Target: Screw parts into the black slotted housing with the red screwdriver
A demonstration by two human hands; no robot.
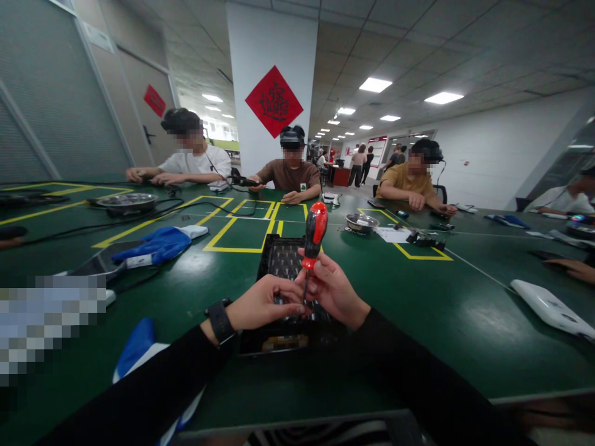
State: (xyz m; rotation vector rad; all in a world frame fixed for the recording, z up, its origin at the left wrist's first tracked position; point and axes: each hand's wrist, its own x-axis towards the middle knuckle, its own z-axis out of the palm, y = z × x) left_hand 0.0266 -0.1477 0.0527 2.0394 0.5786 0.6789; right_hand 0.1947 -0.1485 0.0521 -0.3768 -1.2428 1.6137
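A red and black screwdriver (315, 230) stands upright, handle up, above a black tray (268, 248) of small parts on the green table. The fingers of my right hand (341, 294) are closed round it just below the handle. My left hand (269, 301), with a dark watch on the wrist, pinches at the lower end of the shaft. The tip is hidden by the fingers. Both hands are over the tray and nearly touch each other.
Blue gloves (160, 244) lie at the left, and another blue and white glove (139, 347) is near my left forearm. Metal bowls (361, 223) (126, 201), cables and a white device (551, 306) are on the table (409, 347). Several people sit across it.
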